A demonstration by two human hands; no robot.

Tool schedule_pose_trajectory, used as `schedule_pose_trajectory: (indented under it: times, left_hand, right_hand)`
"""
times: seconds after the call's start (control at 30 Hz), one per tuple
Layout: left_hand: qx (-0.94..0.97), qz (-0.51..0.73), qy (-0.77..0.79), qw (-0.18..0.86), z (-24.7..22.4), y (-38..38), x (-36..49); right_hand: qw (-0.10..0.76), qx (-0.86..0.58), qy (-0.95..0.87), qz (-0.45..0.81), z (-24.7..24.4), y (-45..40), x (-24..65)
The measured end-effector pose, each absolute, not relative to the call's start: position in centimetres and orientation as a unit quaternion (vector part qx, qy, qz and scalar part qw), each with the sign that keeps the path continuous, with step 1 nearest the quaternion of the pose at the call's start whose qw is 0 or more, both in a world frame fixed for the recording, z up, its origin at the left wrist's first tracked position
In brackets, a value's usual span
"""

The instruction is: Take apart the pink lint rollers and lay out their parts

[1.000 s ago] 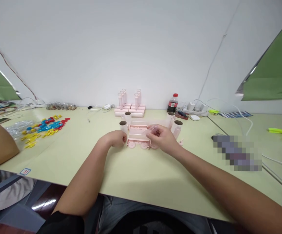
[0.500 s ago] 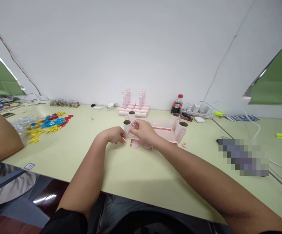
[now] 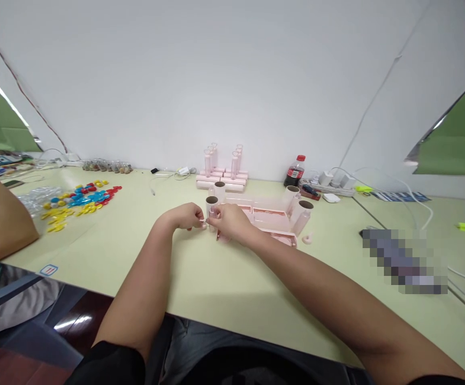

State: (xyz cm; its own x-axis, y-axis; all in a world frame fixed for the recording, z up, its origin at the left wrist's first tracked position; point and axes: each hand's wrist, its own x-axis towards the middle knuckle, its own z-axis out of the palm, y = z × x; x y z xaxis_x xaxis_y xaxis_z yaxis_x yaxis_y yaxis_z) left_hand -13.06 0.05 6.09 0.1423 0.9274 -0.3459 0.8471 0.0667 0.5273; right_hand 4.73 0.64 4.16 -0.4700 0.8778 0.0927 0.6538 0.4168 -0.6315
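Beside the near-left roll [image 3: 208, 207], your left hand [image 3: 189, 216] pinches a small pale piece [image 3: 204, 226]; your right hand [image 3: 228, 219] has fingers closed round a clear pinkish tube [image 3: 212, 226]. A sideways knock could topple the roll.

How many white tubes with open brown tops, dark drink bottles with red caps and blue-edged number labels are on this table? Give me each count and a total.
White tubes with open brown tops: 4
Dark drink bottle with a red cap: 1
Blue-edged number label: 1
Total: 6
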Motion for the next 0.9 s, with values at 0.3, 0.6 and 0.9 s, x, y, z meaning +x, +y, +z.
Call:
schedule_pose_trajectory:
  times: [0.3, 0.6, 0.9]
  left_hand:
    - [0.676, 0.042, 0.651, 0.342, 5.4, 0.4, -12.8]
    - [0.637, 0.13, 0.716, 0.254, 7.7, -0.9, -14.0]
    - [0.549, 0.275, 0.773, 0.158, 8.4, -0.9, -12.0]
  right_hand:
    - [0.224, -0.473, -0.824, 0.216, 4.7, -0.5, 6.6]
    - [0.209, -0.364, -0.87, 0.26, 2.8, -7.8, 14.1]
    - [0.227, -0.362, -0.845, 0.322, -0.8, -6.1, 15.5]
